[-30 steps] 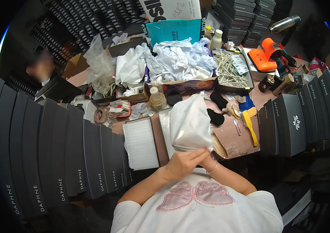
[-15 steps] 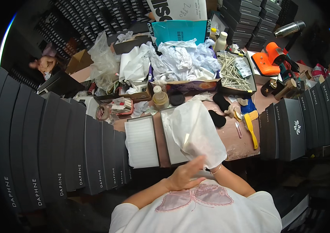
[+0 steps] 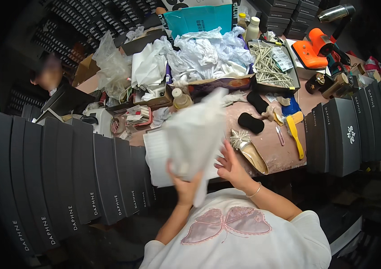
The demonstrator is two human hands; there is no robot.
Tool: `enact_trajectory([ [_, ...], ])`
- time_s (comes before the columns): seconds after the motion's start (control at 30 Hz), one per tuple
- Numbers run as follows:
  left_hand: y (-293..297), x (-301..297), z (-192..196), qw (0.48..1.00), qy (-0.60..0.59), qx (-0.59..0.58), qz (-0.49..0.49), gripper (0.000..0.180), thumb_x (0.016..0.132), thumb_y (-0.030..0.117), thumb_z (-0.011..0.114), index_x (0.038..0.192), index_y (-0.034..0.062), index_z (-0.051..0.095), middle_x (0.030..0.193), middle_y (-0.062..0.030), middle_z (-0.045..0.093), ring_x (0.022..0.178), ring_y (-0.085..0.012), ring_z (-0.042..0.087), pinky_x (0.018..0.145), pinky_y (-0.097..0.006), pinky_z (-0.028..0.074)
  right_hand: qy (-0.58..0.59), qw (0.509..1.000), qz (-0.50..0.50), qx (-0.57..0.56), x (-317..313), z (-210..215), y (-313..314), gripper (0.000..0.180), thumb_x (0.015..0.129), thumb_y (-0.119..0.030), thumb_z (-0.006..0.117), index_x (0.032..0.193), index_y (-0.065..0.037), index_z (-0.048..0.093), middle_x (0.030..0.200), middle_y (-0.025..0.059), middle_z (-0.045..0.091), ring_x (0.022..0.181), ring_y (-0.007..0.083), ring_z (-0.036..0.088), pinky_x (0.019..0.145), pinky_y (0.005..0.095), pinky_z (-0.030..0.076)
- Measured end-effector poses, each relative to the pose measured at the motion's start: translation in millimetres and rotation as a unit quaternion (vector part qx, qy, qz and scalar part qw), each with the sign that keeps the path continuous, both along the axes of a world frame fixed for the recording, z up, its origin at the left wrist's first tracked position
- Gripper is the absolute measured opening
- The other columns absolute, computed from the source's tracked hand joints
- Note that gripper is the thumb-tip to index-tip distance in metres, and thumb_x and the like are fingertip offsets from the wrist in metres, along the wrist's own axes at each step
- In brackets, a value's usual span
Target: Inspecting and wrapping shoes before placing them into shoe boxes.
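My left hand [image 3: 184, 184] grips a thin white bag [image 3: 195, 130] by its lower part; the bag is raised above the table and smeared by motion. Just to its right, my right hand [image 3: 234, 170] has its fingers spread and holds nothing. A flat pointed shoe [image 3: 254, 156] with a gold, star-shaped bow lies on the table beside my right hand, its heel end toward me. Behind the bag lies a shallow box part lined with white sheet [image 3: 153, 157], partly covered. Whatever is inside the bag, if anything, cannot be made out.
Dark shoe boxes line the left [image 3: 80, 175] and right [image 3: 340, 134]. Farther back are a tub of crumpled white paper [image 3: 213, 54], a box of paper sticks [image 3: 271, 65] and a bottle [image 3: 181, 98]. A yellow brush [image 3: 294, 139], tweezers and black pads [image 3: 250, 123] lie at right.
The white bag has swung left and upward, now in my left hand. My right hand, hidden behind the bag before, is out with fingers apart. The shoe has come into view.
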State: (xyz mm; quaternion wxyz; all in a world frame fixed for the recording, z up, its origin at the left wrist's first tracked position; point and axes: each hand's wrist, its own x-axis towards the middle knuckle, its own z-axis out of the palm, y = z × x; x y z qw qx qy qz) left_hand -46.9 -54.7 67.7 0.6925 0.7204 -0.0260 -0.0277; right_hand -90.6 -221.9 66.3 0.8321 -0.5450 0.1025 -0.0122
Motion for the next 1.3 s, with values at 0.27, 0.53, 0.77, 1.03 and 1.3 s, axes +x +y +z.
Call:
enact_trajectory([
  [0.27,-37,89,-122,0.826,-0.183,0.434,-0.309,0.051,0.081,0.006,0.063,0.127,-0.0056,0.045,0.124,-0.0266,0.049,0.112,-0.0399,0.051,0.094,-0.042,0.044,0.146,0.907,-0.143,-0.367,-101,-53,-176,0.059,0.077,-0.019,0.069,0.127,0.003,0.048,0.121,0.0172,0.054,0.111,0.0273,0.053,0.094,0.0387,0.043],
  [0.53,-66,174,-156,0.568,-0.165,0.718,-0.367,0.013,0.073,0.004,0.062,0.086,0.0004,0.065,0.084,-0.0147,0.065,0.08,-0.0309,0.064,0.068,-0.039,0.054,0.137,0.738,-0.148,-0.644,-66,-78,-171,0.078,0.075,-0.02,0.074,0.139,-0.002,0.035,0.136,0.0249,0.039,0.123,0.0416,0.04,0.103,0.0456,0.034],
  [0.77,-61,94,-51,0.757,-0.345,0.434,-0.346,0.009,0.072,0.006,0.063,0.08,0.0063,0.067,0.08,-0.0067,0.061,0.093,-0.025,0.056,0.087,-0.04,0.043,0.094,0.982,0.059,-0.154,-4,-44,-83,0.055,0.088,-0.026,0.066,0.131,0.003,0.046,0.12,0.0146,0.058,0.101,0.0164,0.06,0.088,0.0281,0.047],
  [1.03,11,3,-3,0.96,-0.046,0.231,-0.153,0.031,0.076,0.005,0.07,0.106,0.0028,0.062,0.088,-0.0071,0.061,0.089,-0.0237,0.06,0.1,-0.046,0.037,0.051,0.988,0.098,-0.111,65,-56,5,0.021,0.093,-0.018,0.06,0.089,0.002,0.064,0.074,-0.005,0.054,0.071,0.0028,0.044,0.059,0.0223,0.04],
  [1.3,45,77,39,0.747,-0.22,0.507,-0.37,0.045,0.078,0.003,0.062,0.123,0.0093,0.057,0.107,-0.0131,0.059,0.102,-0.032,0.057,0.093,-0.044,0.042,-0.05,0.939,0.178,-0.291,62,-15,36,0.026,0.09,-0.023,0.058,0.083,0.003,0.061,0.069,0.0214,0.059,0.061,0.0363,0.055,0.06,0.0396,0.044],
])
